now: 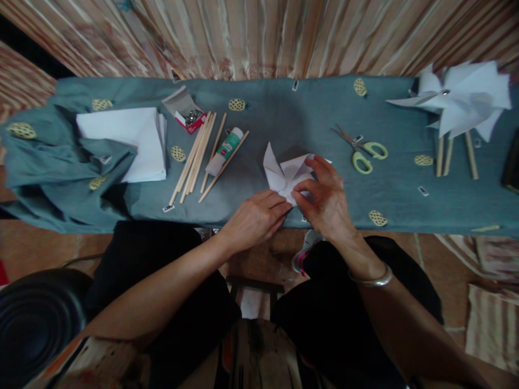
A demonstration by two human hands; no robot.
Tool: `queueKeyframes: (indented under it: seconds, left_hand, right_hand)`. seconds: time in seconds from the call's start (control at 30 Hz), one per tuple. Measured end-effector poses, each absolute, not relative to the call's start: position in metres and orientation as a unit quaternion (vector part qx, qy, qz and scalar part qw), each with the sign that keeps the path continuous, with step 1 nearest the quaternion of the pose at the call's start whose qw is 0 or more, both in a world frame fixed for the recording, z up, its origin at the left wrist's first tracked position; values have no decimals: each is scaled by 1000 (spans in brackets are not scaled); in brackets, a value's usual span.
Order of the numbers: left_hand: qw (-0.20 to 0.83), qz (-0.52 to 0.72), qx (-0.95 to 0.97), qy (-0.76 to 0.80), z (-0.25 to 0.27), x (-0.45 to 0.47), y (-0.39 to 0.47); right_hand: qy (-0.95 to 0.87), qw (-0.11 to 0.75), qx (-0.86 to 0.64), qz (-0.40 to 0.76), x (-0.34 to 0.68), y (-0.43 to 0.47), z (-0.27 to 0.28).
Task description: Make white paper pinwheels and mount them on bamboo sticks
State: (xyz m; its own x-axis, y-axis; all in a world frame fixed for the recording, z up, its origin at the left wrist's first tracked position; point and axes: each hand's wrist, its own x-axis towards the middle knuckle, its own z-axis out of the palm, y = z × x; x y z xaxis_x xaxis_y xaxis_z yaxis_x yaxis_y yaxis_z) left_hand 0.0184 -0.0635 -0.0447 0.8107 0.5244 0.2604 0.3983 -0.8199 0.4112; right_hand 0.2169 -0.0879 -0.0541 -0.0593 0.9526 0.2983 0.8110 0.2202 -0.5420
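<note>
A white paper pinwheel [276, 175] with folded blades lies near the front edge of the cloth-covered table. My left hand [259, 216] presses on its lower left side, fingers close together over the paper. From the right, my right hand [324, 197] has thumb and fingers curled on a blade, pinching the paper. Part of the pinwheel is hidden beneath both hands. To the right lie scissors [362, 156] with light green handles, blades apart. Left of the pinwheel are a glue stick [225, 150] and several wooden sticks [197, 159].
An open small box of metal pins [190, 116] stands behind the sticks. A stack of white paper [140, 140] lies at the left, partly under a cloth fold. Finished-looking pinwheels [466, 97] on sticks lie at the far right. A pleated curtain [259, 38] hangs behind the table.
</note>
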Motion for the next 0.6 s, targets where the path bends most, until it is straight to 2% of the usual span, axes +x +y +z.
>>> queueKeyframes:
  seconds: [0.33, 0.6]
  left_hand:
    - [168, 177, 938, 246, -43, 18, -64]
    - [164, 184, 938, 244, -43, 18, -64]
  right_hand:
    - [-725, 303, -607, 117, 217, -89, -54]
    - [-739, 276, -611, 71, 216, -88, -54]
